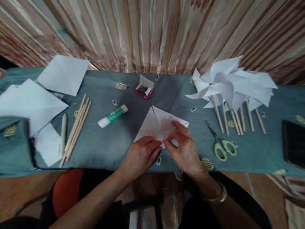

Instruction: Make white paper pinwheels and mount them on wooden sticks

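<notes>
A white paper square [158, 120] with slits cut in from its corners lies in front of me on the cloth. My left hand [143, 153] is closed at its near edge, fingertips pinching the paper by the near corner. From the right, my right hand [180, 144] pinches the paper close beside the left fingertips, with a corner curled under its fingers. The fingers hide part of the near corner. Beyond the paper stands a small open red box of pins [143, 89]. A glue stick [112, 116] lies to the left, and green-handled scissors [222, 144] lie to the right.
Several finished paper pinwheels [231, 82] on wooden sticks are piled at the back right. A phone [297, 144] lies far right. At the left are wooden sticks [75, 130], a pen-like white rod [63, 131] and paper squares [63, 73]. A striped curtain [150, 28] hangs behind.
</notes>
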{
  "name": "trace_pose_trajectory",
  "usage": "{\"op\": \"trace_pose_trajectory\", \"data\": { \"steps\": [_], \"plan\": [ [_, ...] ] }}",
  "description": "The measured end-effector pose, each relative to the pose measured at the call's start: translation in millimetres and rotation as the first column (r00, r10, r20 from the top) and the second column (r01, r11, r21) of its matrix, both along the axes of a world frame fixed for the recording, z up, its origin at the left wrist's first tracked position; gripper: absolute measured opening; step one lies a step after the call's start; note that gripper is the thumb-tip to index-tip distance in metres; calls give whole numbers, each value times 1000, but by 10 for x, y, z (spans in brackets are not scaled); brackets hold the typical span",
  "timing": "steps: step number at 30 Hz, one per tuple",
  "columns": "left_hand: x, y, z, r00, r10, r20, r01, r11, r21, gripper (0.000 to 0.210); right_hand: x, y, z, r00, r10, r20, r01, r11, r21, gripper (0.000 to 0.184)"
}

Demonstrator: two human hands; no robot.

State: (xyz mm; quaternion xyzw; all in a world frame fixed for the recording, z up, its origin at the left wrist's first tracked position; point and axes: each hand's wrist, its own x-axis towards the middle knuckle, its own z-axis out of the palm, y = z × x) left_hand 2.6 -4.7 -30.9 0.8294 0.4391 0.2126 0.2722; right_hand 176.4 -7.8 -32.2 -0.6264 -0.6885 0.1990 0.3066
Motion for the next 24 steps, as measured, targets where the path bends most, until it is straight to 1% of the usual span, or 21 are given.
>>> {"op": "trace_pose_trajectory", "data": {
  "steps": [6,13,18,24],
  "plan": [
    [9,7,-2,1000,0,-10,0,1000,-13,22,6,4,-2,999,4,43,-5,1000,14,8],
    [5,5,16,999,-9,-30,8,1000,-15,23,0,-16,-13,996,31,86,-37,997,71,11],
    [8,10,25,998,-13,-54,12,999,-36,22,-25,-62,21,968,113,223,-137,986,95,25],
    [13,6,54,996,-32,-85,31,999,-12,21,-76,-137,-20,884,182,430,-249,963,105,32]
  ]
}}
